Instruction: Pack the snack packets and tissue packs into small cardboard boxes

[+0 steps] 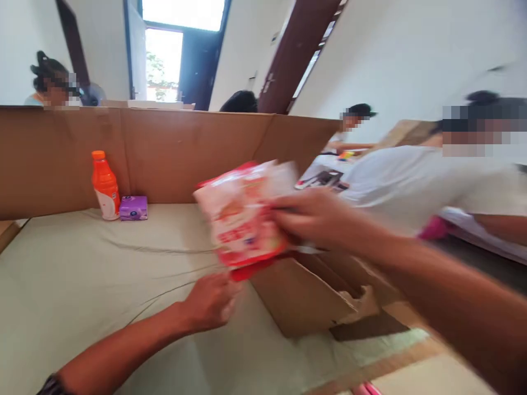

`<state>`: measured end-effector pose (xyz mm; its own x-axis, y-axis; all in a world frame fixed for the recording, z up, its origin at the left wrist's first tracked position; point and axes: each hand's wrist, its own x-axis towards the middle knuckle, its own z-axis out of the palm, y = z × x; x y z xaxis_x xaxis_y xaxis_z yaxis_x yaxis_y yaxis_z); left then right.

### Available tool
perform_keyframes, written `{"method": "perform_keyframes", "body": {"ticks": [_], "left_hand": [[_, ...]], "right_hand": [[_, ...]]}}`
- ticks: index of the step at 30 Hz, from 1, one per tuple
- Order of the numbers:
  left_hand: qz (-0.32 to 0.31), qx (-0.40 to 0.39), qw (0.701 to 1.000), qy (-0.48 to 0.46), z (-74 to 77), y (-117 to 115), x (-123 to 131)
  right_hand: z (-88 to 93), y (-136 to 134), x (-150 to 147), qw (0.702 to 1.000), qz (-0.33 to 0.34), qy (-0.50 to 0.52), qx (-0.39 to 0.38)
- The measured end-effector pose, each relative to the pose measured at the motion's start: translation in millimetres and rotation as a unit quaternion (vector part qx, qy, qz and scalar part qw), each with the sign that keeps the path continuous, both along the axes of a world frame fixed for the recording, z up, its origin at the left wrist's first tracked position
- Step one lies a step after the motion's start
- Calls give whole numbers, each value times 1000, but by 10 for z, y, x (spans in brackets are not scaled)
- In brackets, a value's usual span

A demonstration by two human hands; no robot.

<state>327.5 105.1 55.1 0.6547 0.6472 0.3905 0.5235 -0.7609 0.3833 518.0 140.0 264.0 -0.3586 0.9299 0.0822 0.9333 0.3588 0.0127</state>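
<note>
My right hand (313, 216) is closed on a stack of red and white packets (242, 214), holding them up above the table. My left hand (212, 302) is lower, its fingers curled at the bottom edge of the packets; motion blur hides whether it grips them. An open cardboard box (304, 299) sits on the table just right of and below the packets. Both forearms reach in from the bottom of the view.
A pale green cloth (82, 274) covers the table. A cardboard wall (173, 153) stands behind it, with an orange bottle (105, 186) and a small purple pack (133, 208) at its foot. A person in a white shirt (411, 181) sits right; others sit beyond.
</note>
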Motion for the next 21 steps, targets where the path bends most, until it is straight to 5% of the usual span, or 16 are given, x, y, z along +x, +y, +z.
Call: {"method": "perform_keyframes", "body": {"ticks": [5,9,12,15,18,21], "left_hand": [[47,42,998,-21,-409,44,-875],[111,71,991,-37,-452,362,-1197],[124,65,989,-47,-419,522,-1233],[108,46,991,-57,-313,698,-1047],[68,32,995,-61,-54,1022,-597],[27,30,998,-58,319,1488,30]], "right_hand": [[-408,509,-1623,994,67,8,-88],[-474,920,-1995,990,103,80,-45],[-298,1090,-1590,989,51,138,1],[-210,1192,-746,988,-51,145,9],[-327,1214,65,983,-140,121,-21],[-540,1187,491,977,-169,113,-66]]}}
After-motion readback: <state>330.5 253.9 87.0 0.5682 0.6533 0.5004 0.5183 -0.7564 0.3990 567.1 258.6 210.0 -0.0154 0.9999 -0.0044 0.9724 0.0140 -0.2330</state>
